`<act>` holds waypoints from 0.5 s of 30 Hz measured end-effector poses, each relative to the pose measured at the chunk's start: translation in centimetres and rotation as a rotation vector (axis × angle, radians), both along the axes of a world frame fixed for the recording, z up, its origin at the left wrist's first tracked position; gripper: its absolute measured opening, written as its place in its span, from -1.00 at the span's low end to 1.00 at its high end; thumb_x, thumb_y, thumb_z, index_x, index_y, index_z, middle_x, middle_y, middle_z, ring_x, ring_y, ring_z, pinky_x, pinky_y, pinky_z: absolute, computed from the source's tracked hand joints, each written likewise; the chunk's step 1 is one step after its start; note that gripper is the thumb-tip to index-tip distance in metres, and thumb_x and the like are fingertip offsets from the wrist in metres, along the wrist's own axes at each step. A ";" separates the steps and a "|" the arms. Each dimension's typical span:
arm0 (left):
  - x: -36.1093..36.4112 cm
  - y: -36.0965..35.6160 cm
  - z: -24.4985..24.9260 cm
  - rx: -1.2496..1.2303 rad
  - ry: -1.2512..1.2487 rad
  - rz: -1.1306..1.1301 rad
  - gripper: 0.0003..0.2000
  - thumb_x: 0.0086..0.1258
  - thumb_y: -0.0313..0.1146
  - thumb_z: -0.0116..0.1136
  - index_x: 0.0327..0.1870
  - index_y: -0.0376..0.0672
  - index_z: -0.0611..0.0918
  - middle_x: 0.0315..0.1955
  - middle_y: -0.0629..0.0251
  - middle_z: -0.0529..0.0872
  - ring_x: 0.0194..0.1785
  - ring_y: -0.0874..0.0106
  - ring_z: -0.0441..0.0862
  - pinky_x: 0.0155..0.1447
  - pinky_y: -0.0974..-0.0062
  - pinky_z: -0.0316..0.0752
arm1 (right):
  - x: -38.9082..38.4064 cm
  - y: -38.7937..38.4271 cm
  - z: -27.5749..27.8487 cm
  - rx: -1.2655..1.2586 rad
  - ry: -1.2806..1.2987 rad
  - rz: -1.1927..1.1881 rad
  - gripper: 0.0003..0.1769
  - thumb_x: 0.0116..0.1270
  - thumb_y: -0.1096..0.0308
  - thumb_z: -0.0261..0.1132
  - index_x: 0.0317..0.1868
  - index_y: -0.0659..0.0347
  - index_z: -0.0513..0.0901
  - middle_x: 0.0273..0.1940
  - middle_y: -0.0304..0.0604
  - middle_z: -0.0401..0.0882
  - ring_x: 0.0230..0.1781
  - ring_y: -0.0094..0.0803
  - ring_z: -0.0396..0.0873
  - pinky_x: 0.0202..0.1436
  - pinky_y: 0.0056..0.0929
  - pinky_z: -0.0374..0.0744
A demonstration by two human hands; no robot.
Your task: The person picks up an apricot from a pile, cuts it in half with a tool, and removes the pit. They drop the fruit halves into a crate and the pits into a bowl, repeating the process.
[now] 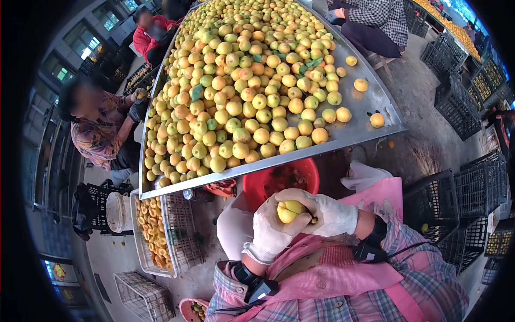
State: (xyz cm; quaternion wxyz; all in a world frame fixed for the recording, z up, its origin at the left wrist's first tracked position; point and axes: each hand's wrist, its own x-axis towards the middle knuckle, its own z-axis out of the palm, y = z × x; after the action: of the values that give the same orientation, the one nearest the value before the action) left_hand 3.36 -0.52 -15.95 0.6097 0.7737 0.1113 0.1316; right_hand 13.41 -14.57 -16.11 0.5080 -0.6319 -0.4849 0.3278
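Both my hands wear white gloves and meet in front of my chest around one yellow-green apricot [288,211]. My left hand [268,231] cups it from the left side, fingers closed around it. From the right, my right hand [330,213] presses against the same fruit with bent fingers. A small dark bit shows by the right fingertips; I cannot make out what it is. Just beyond my hands stands a red bucket [311,180] with reddish-brown scraps inside. Above it, a metal-rimmed table [370,129] carries a large heap of apricots [241,96].
On the left, a pale crate [185,231] holds halved apricots [153,233], beside a white bucket [115,212]. Another crate [142,295] and a pink basket [188,308] sit lower down. Black crates [429,201] stack at right. People sit around the table.
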 end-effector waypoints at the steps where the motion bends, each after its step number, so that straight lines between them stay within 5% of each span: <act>1: -0.1 0.0 0.4 0.068 -0.035 -0.028 -0.60 0.05 -0.23 0.40 -0.14 -0.25 0.58 -0.36 0.09 0.69 -0.27 0.12 0.70 -0.17 0.29 0.58 | 0.0 -0.1 -0.2 -0.002 0.004 0.000 -0.15 0.11 0.49 0.40 0.41 0.09 0.20 0.22 -0.02 0.44 0.19 -0.09 0.53 0.23 -0.27 0.50; 9: -1.2 0.6 -0.5 0.126 0.006 -0.207 -0.64 0.07 -0.31 0.35 -0.12 -0.26 0.58 -0.29 0.11 0.69 -0.24 0.18 0.69 -0.11 0.35 0.58 | -0.5 -0.9 -0.5 0.081 0.055 0.060 -0.28 0.09 0.47 0.40 0.28 0.15 0.32 0.14 -0.04 0.47 0.13 -0.21 0.53 0.22 -0.38 0.47; 15: -2.0 0.9 -1.1 -0.168 0.108 -0.266 -0.54 0.14 -0.34 0.32 0.06 -0.29 0.50 -0.18 0.24 0.64 -0.09 0.45 0.58 0.06 0.47 0.49 | -0.7 -0.8 -1.3 0.079 0.093 0.030 -0.28 0.09 0.43 0.43 0.27 0.13 0.34 0.13 -0.07 0.48 0.13 -0.26 0.52 0.23 -0.39 0.46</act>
State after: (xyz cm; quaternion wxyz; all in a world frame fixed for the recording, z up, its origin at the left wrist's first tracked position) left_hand 1.32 0.42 -17.03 0.6774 0.7338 0.0511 -0.0016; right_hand 12.71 -15.36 -17.44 0.5497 -0.5879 -0.4829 0.3451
